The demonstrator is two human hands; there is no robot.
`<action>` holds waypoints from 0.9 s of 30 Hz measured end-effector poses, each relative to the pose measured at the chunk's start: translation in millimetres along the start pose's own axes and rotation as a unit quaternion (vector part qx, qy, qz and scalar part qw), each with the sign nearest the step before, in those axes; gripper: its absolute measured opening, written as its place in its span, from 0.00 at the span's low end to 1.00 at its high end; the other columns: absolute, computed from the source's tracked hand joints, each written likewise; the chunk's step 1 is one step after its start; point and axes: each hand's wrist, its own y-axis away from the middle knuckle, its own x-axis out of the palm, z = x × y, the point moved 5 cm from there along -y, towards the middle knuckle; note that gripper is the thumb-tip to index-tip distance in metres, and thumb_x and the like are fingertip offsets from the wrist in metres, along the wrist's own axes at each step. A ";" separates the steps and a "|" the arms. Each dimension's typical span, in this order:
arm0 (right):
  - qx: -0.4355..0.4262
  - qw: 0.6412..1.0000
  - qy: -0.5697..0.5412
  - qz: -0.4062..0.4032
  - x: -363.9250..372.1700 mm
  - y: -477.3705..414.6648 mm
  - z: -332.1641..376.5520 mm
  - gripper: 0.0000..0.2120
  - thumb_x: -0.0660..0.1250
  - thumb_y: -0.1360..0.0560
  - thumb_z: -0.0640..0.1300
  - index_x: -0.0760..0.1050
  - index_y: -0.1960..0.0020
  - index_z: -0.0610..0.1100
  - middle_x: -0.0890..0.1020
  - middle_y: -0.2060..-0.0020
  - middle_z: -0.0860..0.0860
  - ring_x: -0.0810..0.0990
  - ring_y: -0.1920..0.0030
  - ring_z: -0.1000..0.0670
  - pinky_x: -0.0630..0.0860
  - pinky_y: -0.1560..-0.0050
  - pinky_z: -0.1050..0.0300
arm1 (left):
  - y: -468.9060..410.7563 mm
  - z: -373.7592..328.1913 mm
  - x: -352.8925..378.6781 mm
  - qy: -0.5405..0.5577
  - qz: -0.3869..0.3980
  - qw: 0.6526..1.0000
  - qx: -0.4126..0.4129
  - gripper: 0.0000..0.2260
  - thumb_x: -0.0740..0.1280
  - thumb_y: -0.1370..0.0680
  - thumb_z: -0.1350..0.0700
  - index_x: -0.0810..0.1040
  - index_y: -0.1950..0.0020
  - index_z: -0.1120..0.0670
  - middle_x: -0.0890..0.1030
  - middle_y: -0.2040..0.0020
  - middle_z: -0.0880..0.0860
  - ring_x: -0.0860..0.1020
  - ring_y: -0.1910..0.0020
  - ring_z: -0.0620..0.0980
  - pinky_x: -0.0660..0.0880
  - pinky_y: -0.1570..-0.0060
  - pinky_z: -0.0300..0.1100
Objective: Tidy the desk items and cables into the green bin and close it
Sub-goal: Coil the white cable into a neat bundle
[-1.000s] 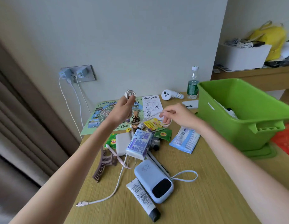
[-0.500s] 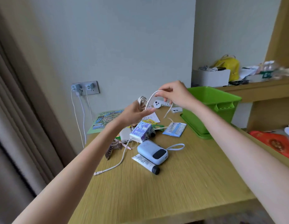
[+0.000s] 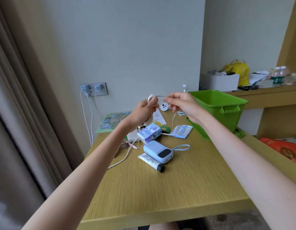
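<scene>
Left hand [image 3: 141,112]: raised above the desk clutter, fingers curled round a small coil of white cable [image 3: 153,98] that stands up past the knuckles.
Right hand [image 3: 183,104]: level with the left and just beside it, thumb and fingertips pinching a strand of the same cable where it leaves the coil.
Hands together: close but not touching, joined only by the short span of cable between them.
Cable tail: a loose length hangs below the right hand, towards the blue packet [image 3: 181,131] lying under that hand.
Green bin [image 3: 226,101]: to the right of the right hand and partly behind its wrist, open at the top (its inside cannot be seen from this angle). A flat green piece [image 3: 199,131] sticks out under its base.
Below the left hand: a purple-printed carton [image 3: 148,133], with a white charger block [image 3: 132,138] just beside it under the wrist.
Nearer the person than both hands: a pale blue power bank [image 3: 158,151] with a wrist loop, touching a white tube [image 3: 151,161] with a black cap.
Under the left forearm: a second cable [image 3: 122,159] trails across the desk [image 3: 160,188].
Beyond the hands: a map leaflet [image 3: 114,121] behind the left wrist, a round white gadget [image 3: 164,107] in the gap between the hands, and a wall socket [image 3: 94,89] up and left of the left hand.
</scene>
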 end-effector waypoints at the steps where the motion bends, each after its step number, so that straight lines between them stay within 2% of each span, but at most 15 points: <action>1: 0.007 1.000 -0.022 0.006 0.5 -1.3 -8.2 0.06 0.71 0.25 0.44 0.80 0.51 0.41 0.78 0.67 0.50 0.73 0.70 0.54 0.73 0.64 0.62 | -2.6 0.9 -1.7 0.022 -0.010 1.000 -0.007 0.17 0.54 0.16 0.46 0.74 0.57 0.53 0.69 0.64 0.47 0.65 0.73 0.42 0.63 0.74 0.34; 6: 0.025 0.998 -0.053 0.028 5.5 -9.1 -40.4 0.09 0.67 0.22 0.45 0.80 0.51 0.40 0.78 0.66 0.51 0.76 0.65 0.54 0.76 0.58 0.61 | -15.3 9.6 -8.8 0.054 -0.047 0.997 -0.014 0.17 0.53 0.17 0.46 0.75 0.55 0.53 0.68 0.63 0.48 0.65 0.70 0.44 0.62 0.70 0.37; 9: 0.025 0.997 -0.066 0.010 11.2 -14.1 -48.4 0.11 0.63 0.20 0.46 0.79 0.53 0.41 0.76 0.71 0.52 0.74 0.69 0.55 0.75 0.63 0.63 | -24.4 22.1 -6.5 0.054 -0.062 0.997 -0.010 0.18 0.52 0.16 0.46 0.78 0.46 0.55 0.68 0.63 0.47 0.67 0.67 0.42 0.63 0.68 0.37; 12: 0.034 0.998 -0.059 0.014 18.0 -14.9 -53.8 0.12 0.62 0.19 0.48 0.79 0.54 0.41 0.72 0.75 0.52 0.68 0.75 0.54 0.69 0.71 0.62 | -31.4 35.4 -0.8 0.108 -0.065 0.992 -0.014 0.20 0.52 0.16 0.47 0.77 0.40 0.58 0.66 0.64 0.48 0.63 0.71 0.43 0.62 0.73 0.34; 14: 0.035 0.998 -0.054 0.027 21.5 -14.8 -57.7 0.13 0.63 0.20 0.48 0.79 0.56 0.41 0.70 0.76 0.50 0.63 0.76 0.52 0.62 0.72 0.59 | -36.5 44.3 3.6 0.137 -0.059 0.989 -0.022 0.19 0.53 0.16 0.47 0.78 0.42 0.57 0.66 0.65 0.48 0.62 0.72 0.44 0.59 0.75 0.35; 17: 0.034 0.997 -0.048 0.048 23.4 -17.9 -62.0 0.14 0.63 0.21 0.47 0.77 0.61 0.41 0.67 0.78 0.49 0.60 0.78 0.53 0.56 0.72 0.56 | -45.8 56.5 11.0 0.136 -0.046 0.989 -0.038 0.19 0.54 0.17 0.44 0.76 0.54 0.55 0.66 0.67 0.50 0.61 0.71 0.47 0.53 0.71 0.43; 20: 0.037 0.997 -0.045 0.057 21.5 -21.7 -68.7 0.14 0.62 0.21 0.45 0.76 0.63 0.40 0.67 0.78 0.48 0.62 0.79 0.54 0.57 0.72 0.57 | -56.4 63.1 18.6 0.163 -0.018 0.986 -0.029 0.21 0.55 0.17 0.44 0.76 0.66 0.48 0.65 0.71 0.46 0.59 0.74 0.45 0.55 0.75 0.39; 22: 0.036 0.996 -0.051 0.060 19.2 -24.2 -72.1 0.15 0.62 0.21 0.45 0.76 0.63 0.39 0.67 0.78 0.48 0.62 0.79 0.54 0.58 0.74 0.59 | -63.0 63.6 23.0 0.177 -0.009 0.984 -0.024 0.19 0.55 0.17 0.45 0.80 0.60 0.49 0.66 0.71 0.45 0.58 0.75 0.44 0.57 0.77 0.36; 24: 0.032 0.996 -0.058 0.064 17.8 -27.1 -73.3 0.15 0.63 0.21 0.46 0.76 0.64 0.40 0.69 0.77 0.46 0.62 0.79 0.52 0.60 0.75 0.61 | -69.3 62.7 27.3 0.177 -0.007 0.984 -0.019 0.18 0.56 0.17 0.46 0.80 0.54 0.53 0.69 0.71 0.47 0.59 0.75 0.44 0.57 0.77 0.36; 27: 0.033 0.995 -0.058 0.072 17.9 -31.5 -74.5 0.15 0.63 0.21 0.47 0.75 0.66 0.44 0.73 0.76 0.46 0.65 0.78 0.51 0.64 0.76 0.62 | -75.8 56.7 33.2 0.170 0.018 0.985 0.001 0.18 0.54 0.16 0.45 0.74 0.57 0.56 0.74 0.73 0.53 0.64 0.78 0.46 0.59 0.79 0.35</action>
